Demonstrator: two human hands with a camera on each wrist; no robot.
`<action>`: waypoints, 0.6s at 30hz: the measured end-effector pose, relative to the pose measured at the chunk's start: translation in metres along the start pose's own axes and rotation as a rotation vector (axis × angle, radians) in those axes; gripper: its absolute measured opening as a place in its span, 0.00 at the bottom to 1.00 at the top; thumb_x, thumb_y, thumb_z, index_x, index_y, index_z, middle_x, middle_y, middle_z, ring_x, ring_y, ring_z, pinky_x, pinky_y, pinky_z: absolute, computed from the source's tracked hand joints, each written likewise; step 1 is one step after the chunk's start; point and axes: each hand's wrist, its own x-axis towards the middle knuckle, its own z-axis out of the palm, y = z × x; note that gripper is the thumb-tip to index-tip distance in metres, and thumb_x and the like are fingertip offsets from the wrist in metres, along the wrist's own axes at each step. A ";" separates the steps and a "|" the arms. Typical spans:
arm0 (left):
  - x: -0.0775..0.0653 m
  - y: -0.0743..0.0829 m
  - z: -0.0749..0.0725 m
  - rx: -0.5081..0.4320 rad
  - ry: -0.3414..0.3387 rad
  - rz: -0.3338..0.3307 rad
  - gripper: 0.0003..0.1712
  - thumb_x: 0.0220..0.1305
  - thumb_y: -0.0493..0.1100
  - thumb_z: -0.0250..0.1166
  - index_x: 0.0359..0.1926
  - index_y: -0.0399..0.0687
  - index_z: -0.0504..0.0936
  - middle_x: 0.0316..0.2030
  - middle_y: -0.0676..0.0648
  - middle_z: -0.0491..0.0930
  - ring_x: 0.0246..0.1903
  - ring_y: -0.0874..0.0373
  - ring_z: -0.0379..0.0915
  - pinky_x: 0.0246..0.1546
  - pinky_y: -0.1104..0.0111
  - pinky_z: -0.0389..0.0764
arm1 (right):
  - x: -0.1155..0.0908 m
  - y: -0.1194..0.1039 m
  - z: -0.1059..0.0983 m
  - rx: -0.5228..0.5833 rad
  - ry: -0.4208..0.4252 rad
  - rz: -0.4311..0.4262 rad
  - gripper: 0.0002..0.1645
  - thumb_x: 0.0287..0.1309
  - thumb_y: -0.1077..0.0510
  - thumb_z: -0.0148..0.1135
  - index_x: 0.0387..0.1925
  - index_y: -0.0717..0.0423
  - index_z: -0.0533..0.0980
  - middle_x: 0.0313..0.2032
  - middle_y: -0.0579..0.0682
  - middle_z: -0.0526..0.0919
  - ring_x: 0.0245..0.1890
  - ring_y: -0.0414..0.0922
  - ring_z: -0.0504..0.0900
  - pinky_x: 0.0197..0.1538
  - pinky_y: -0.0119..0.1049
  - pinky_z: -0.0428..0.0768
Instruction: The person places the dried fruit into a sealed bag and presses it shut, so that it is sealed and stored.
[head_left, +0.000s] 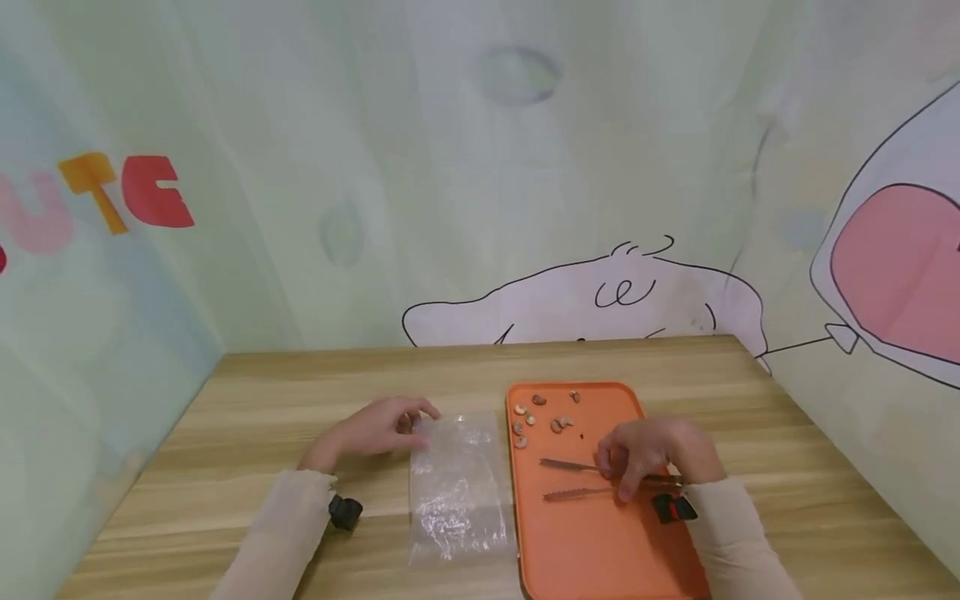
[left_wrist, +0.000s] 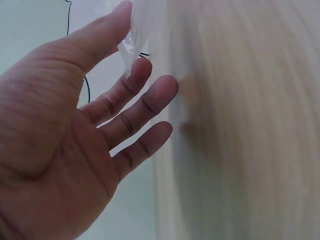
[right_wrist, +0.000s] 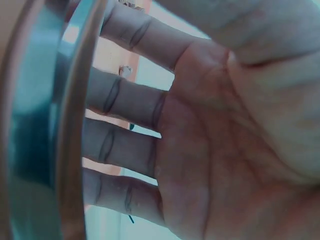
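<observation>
A clear plastic bag (head_left: pixel 457 492) lies flat on the table, left of an orange tray (head_left: pixel 570 550). My left hand (head_left: pixel 382 427) pinches the bag's upper left edge between thumb and index finger. In the left wrist view, the bag's corner (left_wrist: pixel 131 47) hangs by the thumb, and the other fingers are loosely bent. My right hand (head_left: pixel 648 454) grips metal tongs (head_left: pixel 577 493) over the tray, their two serrated arms apart and pointing left. Close up in the right wrist view, the tongs (right_wrist: pixel 32 125) cross in front of the fingers. Several curved nuts, like cashews (head_left: pixel 521 409), lie at the tray's far end.
The wood-grained table (head_left: pixel 360 367) reaches back to a printed cloth backdrop (head_left: pixel 390 167) with cartoon drawings. Black camera mounts sit on both wrists. The tray's raised rim (head_left: pixel 573 385) stands close beside the bag.
</observation>
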 end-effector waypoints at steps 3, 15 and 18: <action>-0.001 0.002 -0.004 -0.020 0.007 -0.007 0.17 0.68 0.47 0.68 0.54 0.51 0.79 0.37 0.51 0.77 0.39 0.58 0.74 0.42 0.64 0.77 | -0.002 0.003 -0.001 -0.024 0.022 -0.062 0.15 0.44 0.65 0.78 0.33 0.52 0.80 0.31 0.42 0.79 0.31 0.39 0.72 0.35 0.34 0.71; 0.000 0.024 -0.044 -0.095 0.086 0.051 0.13 0.65 0.46 0.70 0.47 0.50 0.80 0.36 0.50 0.75 0.37 0.54 0.72 0.37 0.65 0.76 | -0.018 0.005 -0.025 -0.139 0.326 -0.283 0.11 0.61 0.56 0.70 0.45 0.53 0.83 0.32 0.40 0.81 0.31 0.38 0.76 0.33 0.33 0.76; -0.002 0.034 -0.052 -0.102 0.114 0.083 0.11 0.67 0.45 0.69 0.47 0.48 0.79 0.38 0.50 0.77 0.37 0.55 0.73 0.39 0.64 0.77 | -0.018 0.003 -0.029 -0.131 0.401 -0.295 0.13 0.64 0.54 0.68 0.47 0.57 0.83 0.33 0.40 0.81 0.30 0.38 0.77 0.33 0.33 0.76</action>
